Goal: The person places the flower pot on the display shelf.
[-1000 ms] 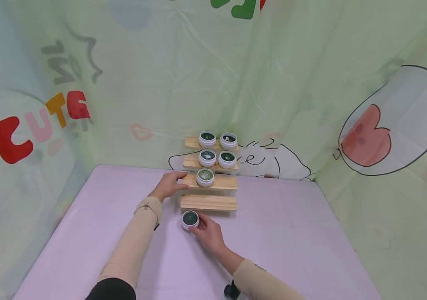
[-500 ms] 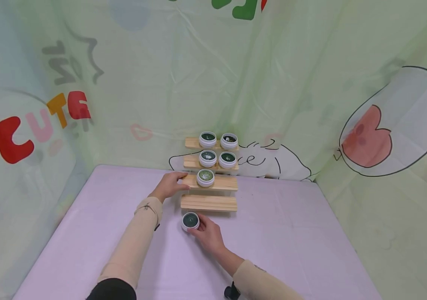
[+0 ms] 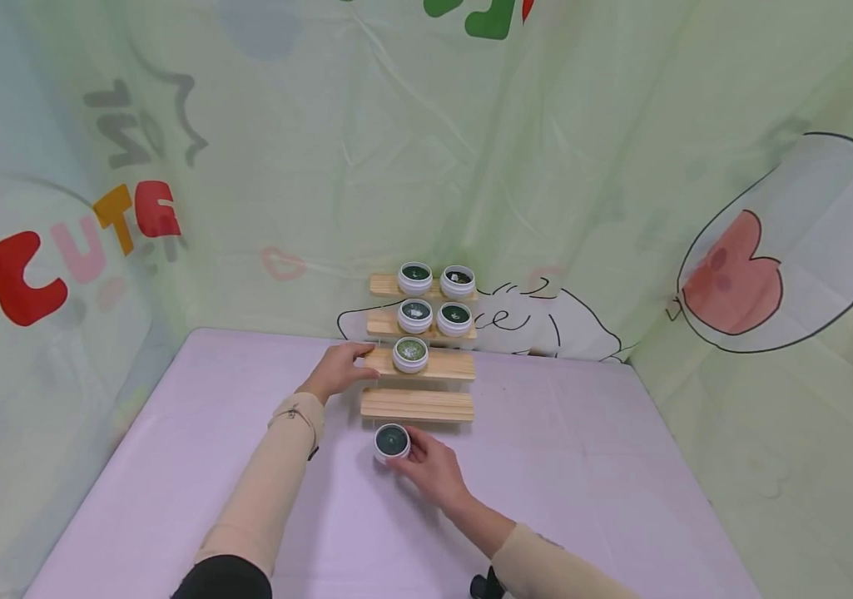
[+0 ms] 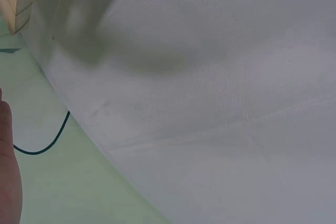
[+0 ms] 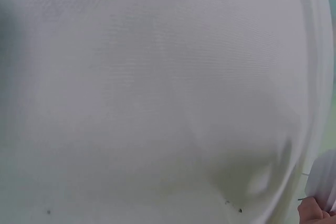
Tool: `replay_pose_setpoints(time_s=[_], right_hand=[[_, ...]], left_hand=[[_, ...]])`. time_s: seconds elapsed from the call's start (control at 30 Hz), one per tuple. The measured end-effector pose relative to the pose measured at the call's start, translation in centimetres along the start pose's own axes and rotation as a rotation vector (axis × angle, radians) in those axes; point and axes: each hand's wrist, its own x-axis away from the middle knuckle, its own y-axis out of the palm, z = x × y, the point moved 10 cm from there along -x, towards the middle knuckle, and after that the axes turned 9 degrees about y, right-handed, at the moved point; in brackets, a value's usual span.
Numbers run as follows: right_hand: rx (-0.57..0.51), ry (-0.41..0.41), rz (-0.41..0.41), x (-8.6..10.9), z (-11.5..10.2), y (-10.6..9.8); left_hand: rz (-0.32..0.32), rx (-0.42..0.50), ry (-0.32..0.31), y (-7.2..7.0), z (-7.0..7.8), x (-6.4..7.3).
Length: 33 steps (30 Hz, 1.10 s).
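Note:
A tiered wooden display rack (image 3: 417, 405) stands at the back of the table. My left hand (image 3: 338, 371) holds the left end of its second plank from the front, thumb on the near side. In the left wrist view, part of the left hand (image 4: 9, 166) shows at the edge, below a plank end (image 4: 17, 3). My right hand (image 3: 433, 470) grips a small round white jar (image 3: 392, 442) with a dark green top by its right side, just in front of the lowest plank. The right wrist view catches this jar (image 5: 322, 177) at its lower right corner, with fingertips against it.
On the rack's second plank stands a white jar with a lighter green top (image 3: 410, 354). Two jars sit on each of the two higher planks, including one at the upper right (image 3: 458, 283). A pale printed curtain (image 3: 284, 166) surrounds the lilac-covered table (image 3: 583, 474).
My right hand has shifted a little to the right with the jar, its forearm moving along. The left hand stays at the plank's end, and the jars on the rack have not moved.

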Motion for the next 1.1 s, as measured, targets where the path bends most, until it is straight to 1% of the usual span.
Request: replay_pose_setpoints(time_s=[0.17, 0.3, 0.4, 0.53, 0.7, 0.77, 0.9, 1.0, 1.1], right_hand=[[-0.015, 0.011, -0.007, 0.0, -0.1, -1.0], [-0.046, 0.014, -0.004, -0.1, -0.5, -1.8], [-0.039, 0.021, 0.008, -0.2, -0.9, -2.5], [-0.006, 0.032, 0.033, -0.3, -1.5, -3.5], [-0.027, 0.055, 0.063, -0.7, -2.1, -4.9], [-0.029, 0.068, 0.076, -0.8, -2.3, -5.5], [-0.004, 0.071, 0.112, -1.2, -3.0, -6.6], [0.024, 0.074, 0.141, -1.5, -3.5, -7.5], [0.053, 0.090, 0.167, -1.9, -3.8, -8.3]], left_hand=[[0.000, 0.004, 0.000, -0.1, 0.1, 0.1], [-0.007, 0.010, -0.009, 0.0, 0.0, 0.1], [-0.008, 0.013, -0.007, 0.0, 0.1, 0.2], [-0.007, 0.017, -0.011, -0.2, 0.5, 0.3], [-0.017, 0.027, -0.026, -0.8, 1.7, 0.8], [-0.021, 0.032, -0.031, -0.9, 2.0, 0.9], [-0.018, 0.027, -0.018, -0.7, 1.7, 0.7], [-0.016, 0.025, -0.020, -0.6, 1.4, 0.6], [-0.016, 0.033, -0.033, -0.7, 1.6, 0.6]])
